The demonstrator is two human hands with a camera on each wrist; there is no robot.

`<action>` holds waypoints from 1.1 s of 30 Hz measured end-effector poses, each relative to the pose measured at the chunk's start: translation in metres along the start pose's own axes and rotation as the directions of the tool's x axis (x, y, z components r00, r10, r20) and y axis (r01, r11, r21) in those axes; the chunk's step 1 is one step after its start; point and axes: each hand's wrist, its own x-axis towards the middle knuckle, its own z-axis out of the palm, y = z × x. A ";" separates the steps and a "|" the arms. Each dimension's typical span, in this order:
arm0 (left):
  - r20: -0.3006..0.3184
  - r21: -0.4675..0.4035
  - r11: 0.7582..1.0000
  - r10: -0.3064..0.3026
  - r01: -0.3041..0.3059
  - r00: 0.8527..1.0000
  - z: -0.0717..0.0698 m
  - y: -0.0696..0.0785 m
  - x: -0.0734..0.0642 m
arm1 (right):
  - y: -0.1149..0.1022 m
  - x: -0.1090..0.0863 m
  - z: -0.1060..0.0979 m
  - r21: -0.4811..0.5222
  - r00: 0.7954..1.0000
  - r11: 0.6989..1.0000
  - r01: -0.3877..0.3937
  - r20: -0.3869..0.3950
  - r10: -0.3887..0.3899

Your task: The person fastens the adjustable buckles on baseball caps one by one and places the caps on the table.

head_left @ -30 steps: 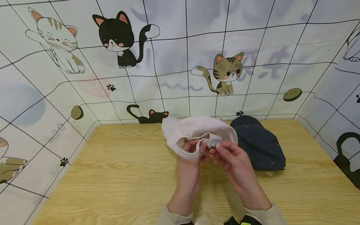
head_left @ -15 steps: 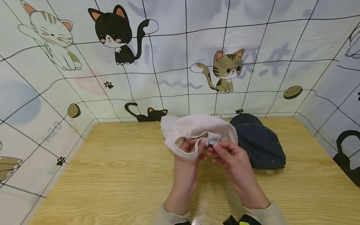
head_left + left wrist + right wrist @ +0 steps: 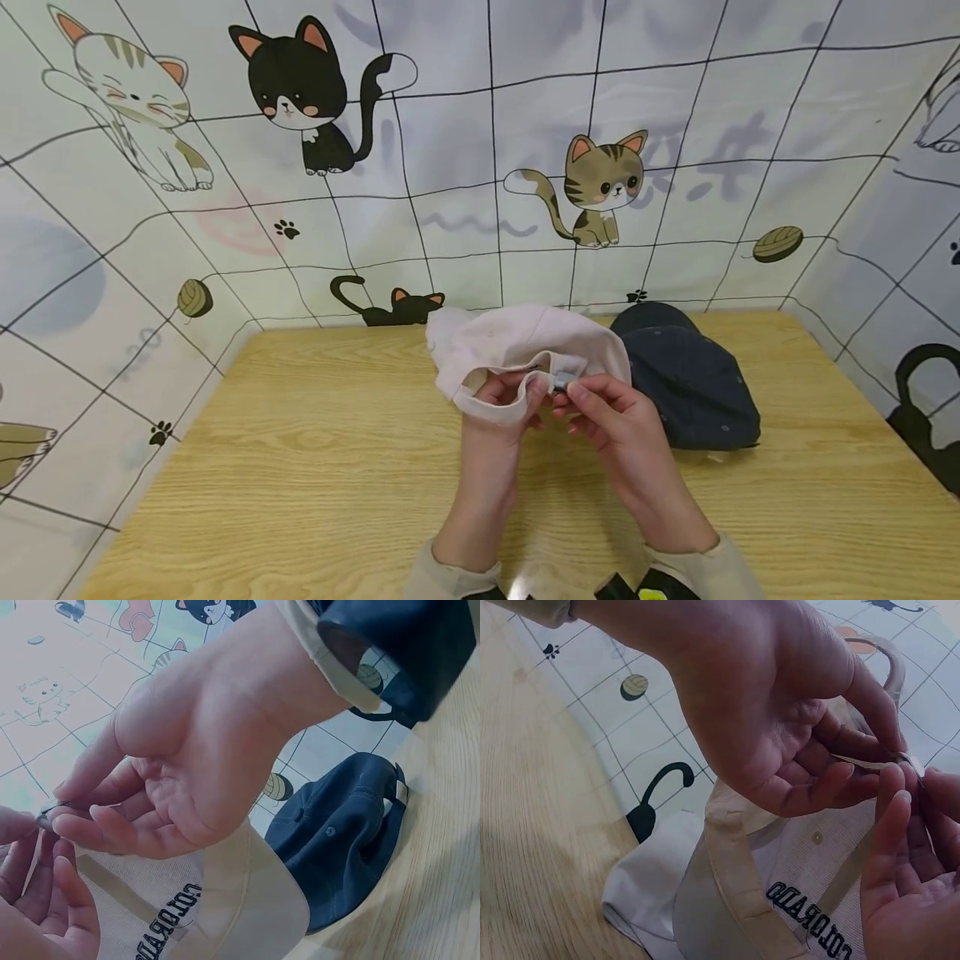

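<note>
A cream baseball cap (image 3: 525, 329) is held up over the table, its back opening towards me; dark COLORADO lettering (image 3: 806, 919) shows in the right wrist view. My left hand (image 3: 492, 440) reaches through the opening, its thumb and fingers pinching the back strap (image 3: 497, 411). Right beside it, my right hand (image 3: 621, 425) pinches the small metal buckle (image 3: 562, 380) at the strap's end between thumb and index finger. Both hands' fingertips nearly meet there. How the strap runs within the buckle is hidden by the fingers.
A navy baseball cap (image 3: 693, 387) lies on the wooden table (image 3: 315, 450) to the right, close beside the cream cap. Behind the table rises a white wall covering (image 3: 465, 167) with a grid and cartoon cats.
The camera view has tilted slightly. Both hands keep their grip, with only small shifts of the right fingers at the buckle, which shows a little more than at first.
</note>
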 end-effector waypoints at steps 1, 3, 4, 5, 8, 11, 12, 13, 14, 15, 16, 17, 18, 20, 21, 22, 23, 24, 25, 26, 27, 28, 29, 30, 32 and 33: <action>-0.007 0.010 1.000 0.007 -0.007 1.000 0.000 0.000 0.000 | 0.000 0.000 0.000 -0.023 1.000 1.000 -0.004 -0.015 0.003; -0.023 0.031 0.999 0.027 -0.026 0.999 0.001 -0.001 0.000 | -0.001 0.000 0.001 -0.085 0.999 0.996 -0.003 -0.047 -0.001; -0.034 0.040 0.999 0.037 -0.036 0.999 0.001 -0.001 0.000 | -0.001 0.000 0.002 -0.120 0.998 0.993 0.001 -0.062 -0.009; -0.046 0.049 0.998 0.050 -0.047 0.998 0.001 -0.002 0.001 | 0.000 -0.001 0.003 -0.157 0.997 0.988 0.004 -0.078 -0.016; -0.076 0.067 0.995 0.076 -0.071 0.994 0.001 -0.002 0.000 | 0.000 -0.001 0.005 -0.228 0.995 0.973 0.028 -0.085 -0.048; -0.085 0.079 0.993 0.094 -0.087 0.992 0.002 -0.002 0.000 | 0.001 0.000 0.005 -0.222 0.997 0.974 0.052 -0.052 -0.065; -0.082 0.082 0.993 0.097 -0.090 0.992 0.002 -0.002 -0.001 | 0.001 0.000 0.005 -0.206 0.997 0.977 0.057 -0.041 -0.067; -0.077 0.084 0.992 0.098 -0.091 0.992 0.002 -0.002 -0.001 | 0.000 0.000 0.005 -0.190 0.997 0.980 0.062 -0.033 -0.069; -0.074 0.089 0.991 0.103 -0.096 0.992 0.003 -0.002 -0.002 | 0.000 -0.001 0.005 -0.174 0.997 0.983 0.064 -0.028 -0.070; -0.071 0.095 0.990 0.109 -0.102 0.991 0.003 -0.001 -0.002 | 0.000 -0.001 0.005 -0.159 0.997 0.985 0.063 -0.027 -0.068; -0.070 0.107 0.988 0.115 -0.108 0.991 0.003 -0.001 -0.002 | 0.000 -0.001 0.005 -0.148 0.997 0.987 0.060 -0.028 -0.065; -0.074 0.130 0.985 0.123 -0.113 0.990 0.003 -0.001 -0.003 | 0.000 -0.001 0.006 -0.139 0.997 0.989 0.056 -0.036 -0.061; -0.081 0.146 0.982 0.129 -0.117 0.988 0.003 -0.001 -0.003 | 0.001 -0.002 0.006 -0.133 0.998 0.990 0.051 -0.037 -0.056; -0.099 0.178 0.976 0.148 -0.129 0.984 0.003 -0.002 -0.005 | 0.003 -0.002 0.007 -0.137 0.998 0.989 0.049 -0.042 -0.055; -0.108 0.195 0.972 0.156 -0.133 0.982 0.003 -0.003 -0.005 | 0.004 -0.002 0.008 -0.139 0.997 0.989 0.051 -0.044 -0.058; -0.112 0.205 0.969 0.164 -0.139 0.980 0.003 -0.003 -0.005 | 0.006 -0.001 0.008 -0.138 0.997 0.989 0.055 -0.046 -0.061; -0.113 0.213 0.967 0.170 -0.143 0.979 0.002 -0.003 -0.005 | 0.007 -0.001 0.009 -0.138 0.997 0.989 0.060 -0.048 -0.067; -0.110 0.205 0.968 0.169 -0.144 0.979 0.002 -0.004 -0.005 | 0.008 -0.001 0.009 -0.131 0.996 0.989 0.066 -0.052 -0.073; -0.102 0.204 0.968 0.169 -0.145 0.980 0.002 -0.004 -0.005 | 0.010 -0.001 0.009 -0.113 0.995 0.991 0.075 -0.053 -0.082; -0.093 0.198 0.970 0.164 -0.143 0.982 0.001 -0.003 -0.004 | 0.011 -0.001 0.008 -0.089 0.995 0.993 0.082 -0.053 -0.087; -0.084 0.197 0.971 0.154 -0.136 0.984 0.001 -0.004 -0.004 | 0.012 -0.001 0.007 -0.063 0.994 0.994 0.090 -0.051 -0.094; -0.075 0.192 0.973 0.143 -0.126 0.987 0.001 -0.003 -0.003 | 0.013 -0.001 0.006 -0.041 0.994 0.994 0.098 -0.049 -0.100; -0.065 0.184 0.976 0.129 -0.115 0.990 0.000 -0.003 -0.003 | 0.027 0.004 -0.003 0.016 0.991 0.991 0.133 -0.026 -0.132; -0.056 0.172 0.979 0.116 -0.105 0.992 0.000 -0.003 -0.002 | 0.027 0.004 -0.003 0.015 0.989 0.990 0.142 -0.032 -0.142; -0.038 0.176 0.980 0.106 -0.098 0.994 -0.001 -0.004 -0.001 | 0.029 0.005 -0.004 -0.032 0.985 0.987 0.160 -0.057 -0.162; -0.032 0.190 0.977 0.105 -0.098 0.994 -0.002 -0.005 0.000 | 0.029 0.005 -0.004 -0.066 0.983 0.984 0.167 -0.070 -0.172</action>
